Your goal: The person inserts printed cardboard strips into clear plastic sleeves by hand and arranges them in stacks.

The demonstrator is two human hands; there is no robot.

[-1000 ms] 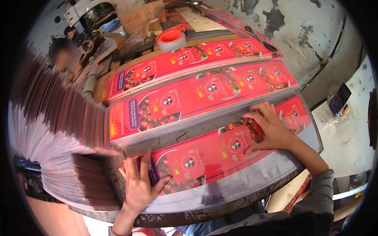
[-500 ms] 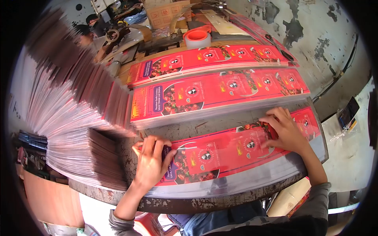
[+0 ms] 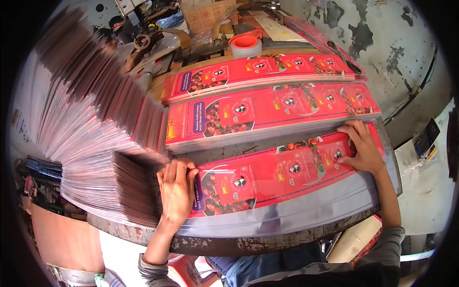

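A long red printed sheet (image 3: 265, 184) with food pictures and panda logos lies in front of me, on top of clear glossy plastic sheets (image 3: 282, 222). At its left end, my left hand (image 3: 176, 189) has its fingers bent and pressed together, the thumb against the sheet's edge. Over the right part, my right hand (image 3: 362, 149) grips the sheet, thumb on the printed face and fingertips at the far edge. Just beyond lies a thick stack of similar red printed sheets (image 3: 265, 112), with a second red stack (image 3: 234, 74) behind it.
Tall leaning piles of sheets (image 3: 103, 167) line the table's left side. A roll of tape (image 3: 246, 45) in a red holder stands behind the stacks, and scissors (image 3: 344, 57) lie at the back right. A person (image 3: 122, 28) is at the far left. A phone (image 3: 427, 137) lies at right.
The red printed sheet has slid left and a little away from me. My left hand has closed in at its left end, while my right hand has shifted right and farther away.
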